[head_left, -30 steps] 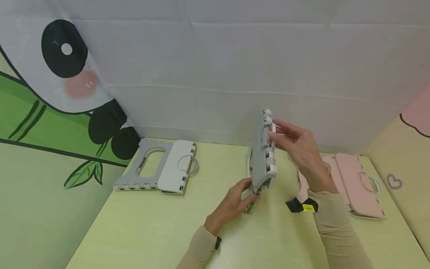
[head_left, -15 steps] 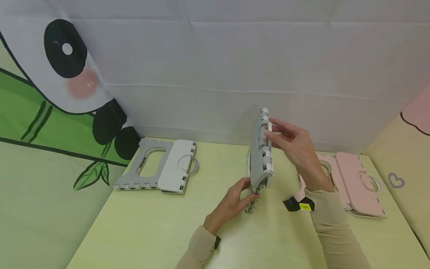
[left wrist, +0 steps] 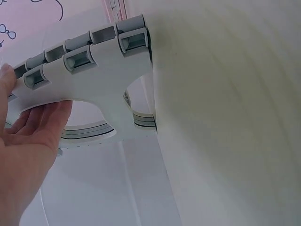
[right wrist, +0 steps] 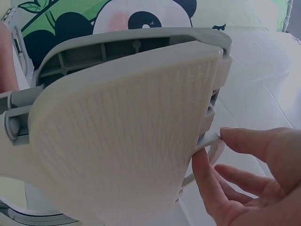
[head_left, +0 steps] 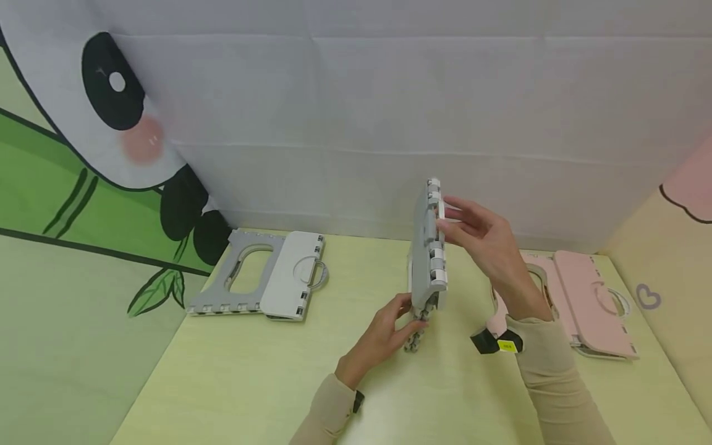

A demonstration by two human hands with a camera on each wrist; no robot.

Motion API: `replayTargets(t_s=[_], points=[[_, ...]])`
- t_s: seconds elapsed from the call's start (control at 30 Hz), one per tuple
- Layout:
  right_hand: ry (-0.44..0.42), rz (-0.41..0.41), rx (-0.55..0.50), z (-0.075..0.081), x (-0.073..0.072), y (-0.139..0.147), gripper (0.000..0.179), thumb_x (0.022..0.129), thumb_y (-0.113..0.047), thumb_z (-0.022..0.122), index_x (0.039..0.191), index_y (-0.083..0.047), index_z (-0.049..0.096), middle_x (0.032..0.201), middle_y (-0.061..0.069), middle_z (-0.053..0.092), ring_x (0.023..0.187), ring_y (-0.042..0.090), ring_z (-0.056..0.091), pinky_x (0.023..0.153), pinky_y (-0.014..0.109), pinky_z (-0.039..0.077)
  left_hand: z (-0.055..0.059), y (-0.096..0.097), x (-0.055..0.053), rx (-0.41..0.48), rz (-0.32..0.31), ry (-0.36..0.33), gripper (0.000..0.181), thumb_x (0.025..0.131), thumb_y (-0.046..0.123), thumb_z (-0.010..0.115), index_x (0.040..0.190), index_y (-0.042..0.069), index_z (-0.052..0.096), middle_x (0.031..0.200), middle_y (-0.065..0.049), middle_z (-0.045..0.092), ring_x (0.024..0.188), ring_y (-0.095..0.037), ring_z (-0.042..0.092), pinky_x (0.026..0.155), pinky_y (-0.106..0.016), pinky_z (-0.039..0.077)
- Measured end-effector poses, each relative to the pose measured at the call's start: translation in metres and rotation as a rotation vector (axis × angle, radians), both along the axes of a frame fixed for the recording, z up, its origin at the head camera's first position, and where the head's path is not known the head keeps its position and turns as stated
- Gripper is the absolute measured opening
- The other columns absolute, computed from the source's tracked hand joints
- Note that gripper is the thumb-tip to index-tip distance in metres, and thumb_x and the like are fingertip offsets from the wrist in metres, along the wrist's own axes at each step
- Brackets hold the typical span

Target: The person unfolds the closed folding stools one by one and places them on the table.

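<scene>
A grey and white folding step stool [head_left: 424, 259] stands on edge on the table, folded nearly flat, its hinged spine toward me in the head view. My left hand [head_left: 384, 334] grips its lower leg frame, fingers through the oval cutout and thumb on the near side. Higher up, my right hand [head_left: 484, 241] pinches the stool's loop handle between thumb and fingers. The right wrist view has the ribbed white top panel [right wrist: 122, 122] up close, with a gap to the grey panel [right wrist: 155, 33] behind it. Hinge knuckles [left wrist: 89, 52] line the leg frame in the left wrist view.
On the left lies a second grey and white folding stool [head_left: 292, 275], folded flat with its loop handle to the right. A pink folding stool [head_left: 592, 303] lies at right, partly behind my right forearm. A white cloth backdrop [head_left: 356, 123] rises behind the table [head_left: 267, 383].
The stool's upper part and my right hand have shifted slightly left, and the panels look closer together. My left hand stays nearly in place, still gripping the leg frame.
</scene>
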State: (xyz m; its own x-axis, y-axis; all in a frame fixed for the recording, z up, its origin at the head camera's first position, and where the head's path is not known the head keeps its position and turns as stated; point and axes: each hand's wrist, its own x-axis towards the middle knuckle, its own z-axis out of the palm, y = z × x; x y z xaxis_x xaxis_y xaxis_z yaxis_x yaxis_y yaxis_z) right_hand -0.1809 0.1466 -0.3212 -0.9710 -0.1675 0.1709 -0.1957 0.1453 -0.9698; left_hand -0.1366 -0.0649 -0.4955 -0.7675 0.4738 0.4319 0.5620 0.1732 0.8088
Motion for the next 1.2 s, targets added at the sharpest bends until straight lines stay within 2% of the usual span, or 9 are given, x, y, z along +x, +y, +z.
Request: replayTargets(t_s=[0.2,0.37,0.5,0.7,1.0,1.2], points=[[0.029,0.02,-0.016,-0.006,0.003,0.005,0.051,0.1,-0.026,0.07,0.146,-0.008,0.055,0.139,0.013,0.061,0.114,0.016,0.067,0.095,0.027,0.056,0.0,-0.002,0.0,0.007,0.017,-0.04,0.047,0.099,0.009,0.07,0.139,0.0,0.047,0.133,-0.017,0.06,0.125,-0.031,0.061,0.106,-0.049,0.05],[0.042,0.013,0.054,-0.018,0.002,0.011,0.049,0.102,-0.032,0.067,0.144,-0.008,0.056,0.14,0.01,0.061,0.113,0.018,0.067,0.097,0.024,0.054,-0.003,-0.004,-0.002,0.021,0.016,-0.077,0.047,0.099,0.009,0.07,0.138,0.0,0.047,0.133,-0.018,0.06,0.127,-0.033,0.059,0.106,-0.052,0.049],[0.033,0.012,0.073,-0.028,0.003,0.014,0.048,0.102,-0.031,0.067,0.142,-0.008,0.057,0.139,0.008,0.062,0.113,0.018,0.068,0.098,0.022,0.052,-0.006,-0.005,-0.003,0.025,0.01,-0.093,0.047,0.099,0.01,0.069,0.139,0.001,0.046,0.134,-0.017,0.059,0.128,-0.033,0.058,0.106,-0.053,0.049],[0.04,0.042,0.095,-0.044,0.003,0.019,0.042,0.103,-0.028,0.066,0.14,-0.008,0.059,0.137,0.007,0.063,0.112,0.012,0.067,0.099,0.022,0.051,-0.009,-0.004,-0.006,0.022,0.017,-0.096,0.047,0.099,0.009,0.07,0.139,0.001,0.047,0.135,-0.017,0.06,0.128,-0.033,0.058,0.106,-0.052,0.049],[0.058,0.064,0.09,-0.063,0.005,0.022,0.04,0.102,-0.021,0.067,0.138,-0.006,0.06,0.138,0.01,0.061,0.119,0.01,0.063,0.1,0.02,0.051,-0.01,-0.005,-0.005,0.033,0.017,-0.105,0.044,0.099,0.008,0.069,0.137,0.002,0.048,0.132,-0.016,0.061,0.127,-0.033,0.059,0.107,-0.051,0.048],[0.026,0.054,0.121,-0.074,0.01,0.023,0.039,0.102,-0.023,0.069,0.138,-0.009,0.061,0.137,0.008,0.062,0.121,0.011,0.062,0.1,0.019,0.05,-0.01,-0.005,-0.005,0.032,0.023,-0.124,0.044,0.099,0.009,0.07,0.137,0.004,0.048,0.133,-0.015,0.061,0.127,-0.032,0.059,0.108,-0.048,0.048]])
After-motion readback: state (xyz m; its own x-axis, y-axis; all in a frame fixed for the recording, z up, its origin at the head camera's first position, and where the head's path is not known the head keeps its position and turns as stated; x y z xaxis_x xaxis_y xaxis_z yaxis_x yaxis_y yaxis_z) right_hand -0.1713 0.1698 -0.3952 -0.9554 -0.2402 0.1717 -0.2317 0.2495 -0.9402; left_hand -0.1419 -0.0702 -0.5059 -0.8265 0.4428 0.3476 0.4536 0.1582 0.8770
